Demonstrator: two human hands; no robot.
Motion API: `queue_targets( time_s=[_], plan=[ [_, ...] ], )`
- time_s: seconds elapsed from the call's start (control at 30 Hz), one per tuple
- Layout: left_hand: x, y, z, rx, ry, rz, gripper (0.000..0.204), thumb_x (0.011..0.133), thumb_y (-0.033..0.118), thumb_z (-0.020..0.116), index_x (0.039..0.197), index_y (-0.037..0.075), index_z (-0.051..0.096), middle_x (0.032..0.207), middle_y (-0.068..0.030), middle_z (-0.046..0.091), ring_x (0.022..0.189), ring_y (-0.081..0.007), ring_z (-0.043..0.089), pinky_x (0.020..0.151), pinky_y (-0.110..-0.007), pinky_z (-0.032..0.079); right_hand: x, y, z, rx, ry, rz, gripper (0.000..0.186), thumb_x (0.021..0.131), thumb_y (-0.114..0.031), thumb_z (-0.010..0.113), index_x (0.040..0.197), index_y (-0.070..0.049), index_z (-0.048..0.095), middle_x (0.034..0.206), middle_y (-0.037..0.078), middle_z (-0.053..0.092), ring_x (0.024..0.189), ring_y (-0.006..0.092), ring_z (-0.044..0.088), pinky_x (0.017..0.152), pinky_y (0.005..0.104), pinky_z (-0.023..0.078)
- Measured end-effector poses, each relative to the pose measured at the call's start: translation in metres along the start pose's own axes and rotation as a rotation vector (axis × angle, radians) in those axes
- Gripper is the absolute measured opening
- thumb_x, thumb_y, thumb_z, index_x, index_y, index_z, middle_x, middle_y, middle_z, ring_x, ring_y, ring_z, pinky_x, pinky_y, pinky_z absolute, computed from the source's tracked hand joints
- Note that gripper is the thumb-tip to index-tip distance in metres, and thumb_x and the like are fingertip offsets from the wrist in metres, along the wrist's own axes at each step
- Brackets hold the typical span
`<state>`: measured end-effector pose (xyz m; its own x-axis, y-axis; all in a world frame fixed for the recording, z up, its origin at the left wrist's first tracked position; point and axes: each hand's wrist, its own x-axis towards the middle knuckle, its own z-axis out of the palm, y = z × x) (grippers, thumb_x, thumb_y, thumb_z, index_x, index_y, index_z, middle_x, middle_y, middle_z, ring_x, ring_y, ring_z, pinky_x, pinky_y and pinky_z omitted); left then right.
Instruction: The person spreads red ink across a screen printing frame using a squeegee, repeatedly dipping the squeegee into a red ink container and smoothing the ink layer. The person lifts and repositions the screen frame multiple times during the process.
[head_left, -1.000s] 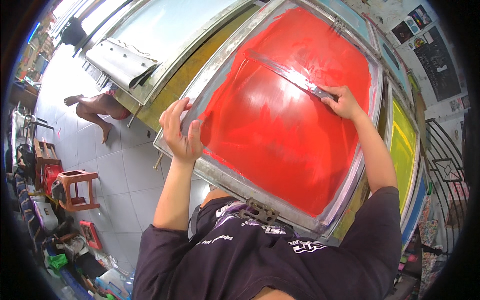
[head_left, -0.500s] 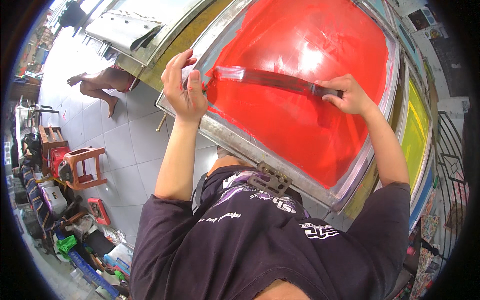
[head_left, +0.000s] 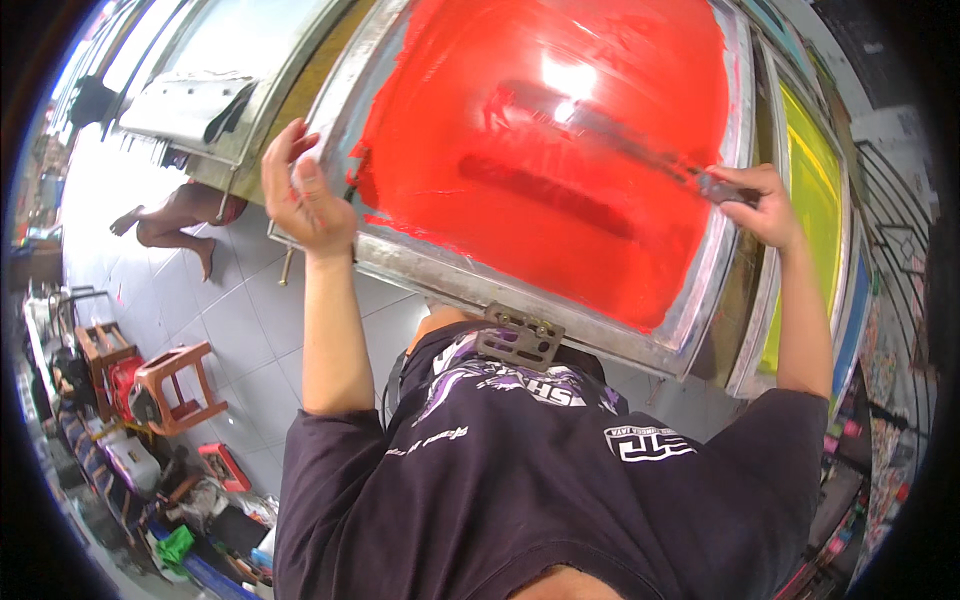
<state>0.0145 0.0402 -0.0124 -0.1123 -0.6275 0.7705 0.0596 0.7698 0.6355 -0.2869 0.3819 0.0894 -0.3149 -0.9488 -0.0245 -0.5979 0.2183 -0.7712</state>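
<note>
My right hand (head_left: 757, 205) is closed around the handle of a long, thin-bladed spatula (head_left: 625, 140) over the right side of a metal-framed screen (head_left: 440, 262). The blade points up and left and is smeared by motion; a dark band on the red below looks like its shadow or reflection. Wet-looking red ink (head_left: 450, 120) covers most of the screen's mesh. By the frame's left edge, my left hand (head_left: 308, 195) is open with loosely bent fingers and holds nothing. Red stains show on its fingers. Whether it touches the frame I cannot tell.
A yellow screen (head_left: 815, 215) stands to the right, and a pale one (head_left: 240, 50) lies far left. Another person's bare legs (head_left: 180, 220) show beyond the frame's left corner. A brown plastic stool (head_left: 180, 385) stands on the tiled floor (head_left: 240, 330) amid clutter.
The spatula has swung from lying nearly level to a steeper slant, and my right hand has shifted right over the frame's edge. My left hand stays open. The whole view has shifted somewhat.
</note>
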Motion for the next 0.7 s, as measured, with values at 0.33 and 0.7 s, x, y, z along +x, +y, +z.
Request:
queue_targets(
  time_s=[0.33,0.7],
  plan=[
    [-0.002,-0.002,-0.003,0.050,-0.047,-0.024,0.047,0.096,0.031,0.033,0.109,-0.009,0.054,0.104,-0.0183,0.058,0.088,-0.0264,0.060,0.081,-0.036,0.046,-0.160,-0.029,-0.051,-0.224,0.128,0.585,0.040,0.068,-0.009,0.071,0.107,-0.004,0.065,0.074,0.003,0.064,0.051,0.0071,0.051,0.043,0.0217,0.040],
    [-0.001,-0.004,-0.002,0.105,-0.078,-0.017,0.045,0.095,0.024,0.030,0.109,-0.011,0.053,0.105,-0.0196,0.057,0.090,-0.0279,0.058,0.081,-0.037,0.047,-0.185,-0.026,-0.025,-0.152,0.127,0.796,0.038,0.068,-0.002,0.071,0.105,-0.002,0.065,0.086,0.005,0.068,0.075,0.0108,0.061,0.070,0.0237,0.047]
  ],
)
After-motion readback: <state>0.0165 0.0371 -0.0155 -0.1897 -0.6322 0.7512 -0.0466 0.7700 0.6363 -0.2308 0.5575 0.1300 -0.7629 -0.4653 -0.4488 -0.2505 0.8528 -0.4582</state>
